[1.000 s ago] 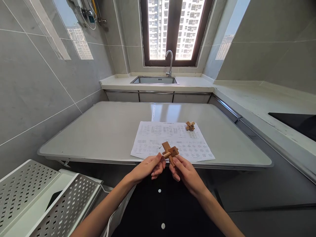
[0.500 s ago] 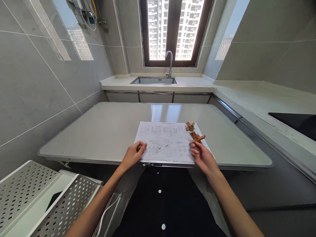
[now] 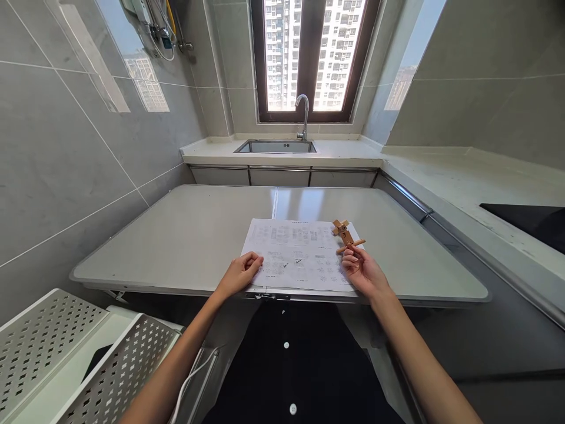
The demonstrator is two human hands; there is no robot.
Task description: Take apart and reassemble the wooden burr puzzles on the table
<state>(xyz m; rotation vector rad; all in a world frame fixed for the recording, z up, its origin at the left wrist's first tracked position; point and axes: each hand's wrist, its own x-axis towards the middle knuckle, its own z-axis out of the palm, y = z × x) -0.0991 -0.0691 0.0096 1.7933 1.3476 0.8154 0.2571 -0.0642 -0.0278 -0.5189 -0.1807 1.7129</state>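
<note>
My right hand (image 3: 365, 274) pinches a crossed wooden puzzle piece (image 3: 348, 238) above the right side of a printed paper sheet (image 3: 282, 241). The piece has a flat plate pointing away from me and a thin stick lying across it. Just beyond it, a second wooden puzzle piece (image 3: 339, 227) made of interlocked blocks sits at the sheet's upper right corner. From this angle the two overlap, and I cannot tell whether they touch. My left hand (image 3: 242, 274) rests on the sheet's left edge, fingers curled in, with nothing visible in them.
The sheet lies at the near edge of a white folding table (image 3: 176, 235). Behind stands a counter with a sink (image 3: 278, 146) and tap (image 3: 304, 115) under a window. A side counter (image 3: 441, 171) runs along the right. A perforated white rack (image 3: 128, 359) stands low at left.
My right hand has turned the held wooden piece, so its plate points toward the other piece and its stick lies lower. My left hand stays in place. The view has tilted slightly.
</note>
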